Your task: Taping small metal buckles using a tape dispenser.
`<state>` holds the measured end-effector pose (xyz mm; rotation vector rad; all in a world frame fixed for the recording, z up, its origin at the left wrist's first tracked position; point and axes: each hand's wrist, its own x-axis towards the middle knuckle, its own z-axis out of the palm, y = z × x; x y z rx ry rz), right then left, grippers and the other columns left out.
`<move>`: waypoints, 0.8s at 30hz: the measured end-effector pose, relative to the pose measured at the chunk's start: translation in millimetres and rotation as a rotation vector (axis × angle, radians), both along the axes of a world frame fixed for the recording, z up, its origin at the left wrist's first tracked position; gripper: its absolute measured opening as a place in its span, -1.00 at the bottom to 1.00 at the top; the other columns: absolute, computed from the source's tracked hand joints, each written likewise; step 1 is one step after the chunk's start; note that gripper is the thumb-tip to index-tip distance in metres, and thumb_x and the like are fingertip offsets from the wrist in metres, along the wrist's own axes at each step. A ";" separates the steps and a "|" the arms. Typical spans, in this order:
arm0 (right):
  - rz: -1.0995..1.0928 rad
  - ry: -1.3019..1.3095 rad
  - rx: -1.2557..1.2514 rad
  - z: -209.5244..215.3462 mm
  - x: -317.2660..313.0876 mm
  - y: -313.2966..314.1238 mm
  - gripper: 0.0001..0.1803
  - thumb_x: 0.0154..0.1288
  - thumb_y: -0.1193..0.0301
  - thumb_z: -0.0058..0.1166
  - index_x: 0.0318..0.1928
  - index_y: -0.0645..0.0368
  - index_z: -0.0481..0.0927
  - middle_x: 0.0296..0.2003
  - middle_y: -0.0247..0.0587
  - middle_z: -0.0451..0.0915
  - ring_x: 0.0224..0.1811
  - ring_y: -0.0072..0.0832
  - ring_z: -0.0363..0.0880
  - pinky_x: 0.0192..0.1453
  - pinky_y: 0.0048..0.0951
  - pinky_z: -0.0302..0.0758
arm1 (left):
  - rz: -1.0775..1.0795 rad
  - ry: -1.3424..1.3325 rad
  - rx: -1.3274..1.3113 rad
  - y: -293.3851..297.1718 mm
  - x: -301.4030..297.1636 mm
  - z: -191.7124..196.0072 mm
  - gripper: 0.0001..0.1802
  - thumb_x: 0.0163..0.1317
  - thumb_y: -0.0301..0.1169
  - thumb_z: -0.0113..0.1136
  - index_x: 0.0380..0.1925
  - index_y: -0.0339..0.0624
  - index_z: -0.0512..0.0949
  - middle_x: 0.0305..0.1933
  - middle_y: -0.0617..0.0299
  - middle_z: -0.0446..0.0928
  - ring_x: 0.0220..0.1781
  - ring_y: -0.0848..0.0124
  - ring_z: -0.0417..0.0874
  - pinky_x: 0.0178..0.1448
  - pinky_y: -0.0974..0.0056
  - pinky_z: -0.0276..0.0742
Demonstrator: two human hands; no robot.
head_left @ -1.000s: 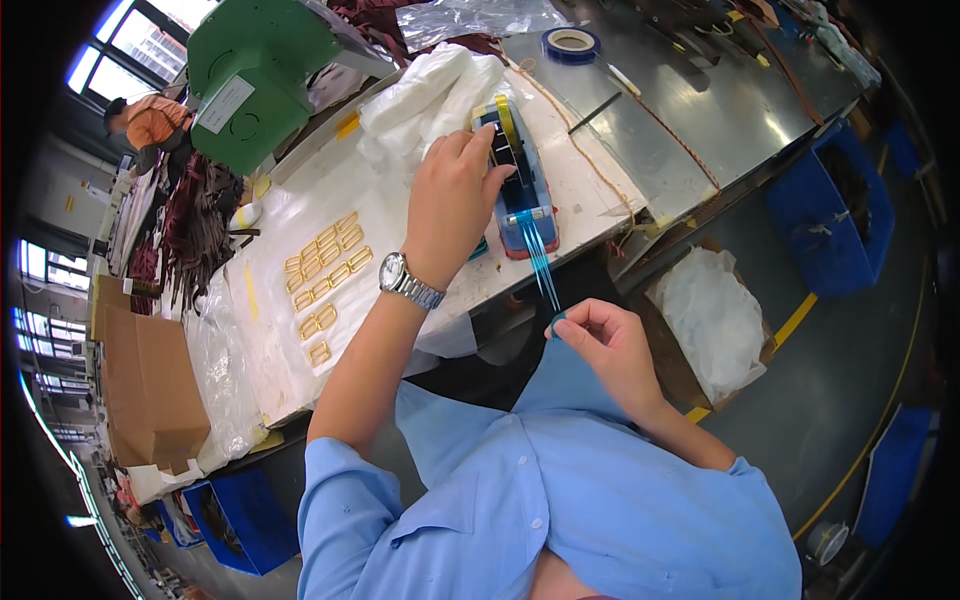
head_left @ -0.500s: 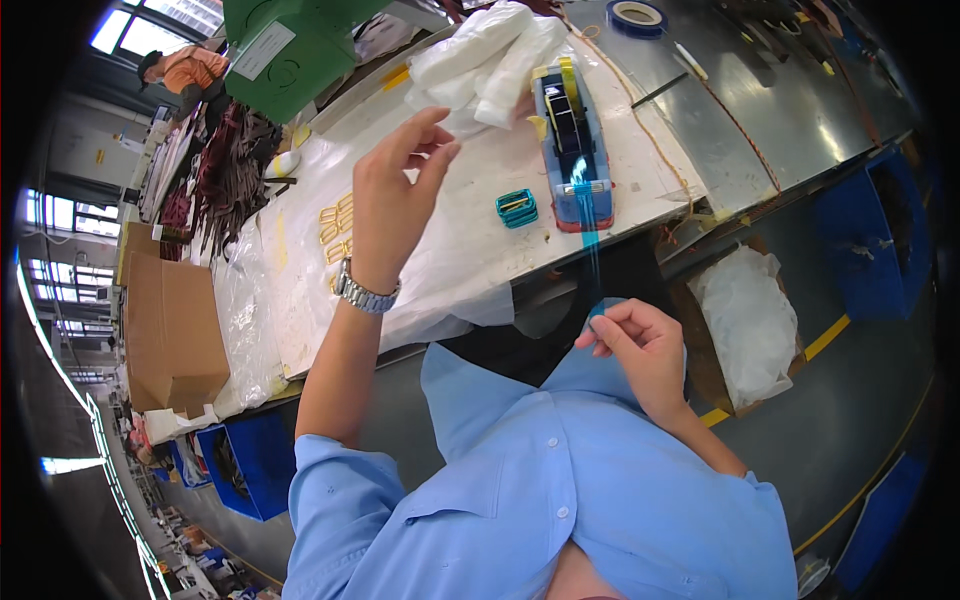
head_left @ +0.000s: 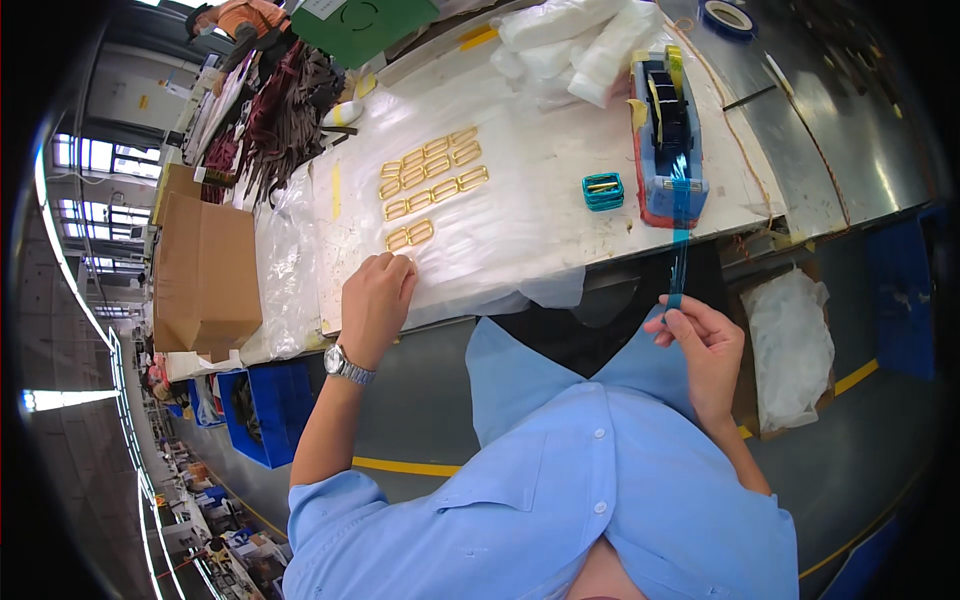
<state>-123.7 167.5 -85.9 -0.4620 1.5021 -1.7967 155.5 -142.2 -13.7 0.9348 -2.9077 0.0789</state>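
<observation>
Flat gold-coloured metal slider buckles (head_left: pixel 436 205) lie in rows on a white sheet on the table. At the near end of the rows is my left hand (head_left: pixel 378 305), its fingers curled together just below the closest pair. The fingertips point away, and whatever they may hold is hidden. My right hand (head_left: pixel 708 345) pinches the free end of a blue transparent tape strip (head_left: pixel 681 240). That strip stretches up, taut, to a blue-and-red tape dispenser (head_left: pixel 668 140). Left of the dispenser sits a small bundle of buckles wrapped in blue tape (head_left: pixel 602 192).
White plastic bags (head_left: pixel 575 45) are heaped behind the dispenser, with a blue tape roll (head_left: pixel 728 20) farther right. A cardboard box (head_left: pixel 205 270) and dark strips (head_left: pixel 290 120) occupy the left. Below the table's front edge stands a blue bin (head_left: pixel 265 415).
My left hand has come down from above the sheet to the near buckles, uncovering the rows. My right hand still holds the tape strip stretched out. The whole view has shifted.
</observation>
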 end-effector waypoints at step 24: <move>0.081 -0.143 -0.102 3.0 0.9 7.3 -0.70 0.66 0.56 0.13 0.27 0.39 0.68 -0.01 -0.02 0.85 -0.12 -0.59 0.76 0.05 -0.48 0.71 | 0.210 0.671 1.771 103.6 -123.2 17.4 -0.87 0.48 -0.48 0.42 -0.09 -0.33 0.73 -0.30 0.38 0.64 -0.36 0.65 0.46 -0.28 0.44 0.32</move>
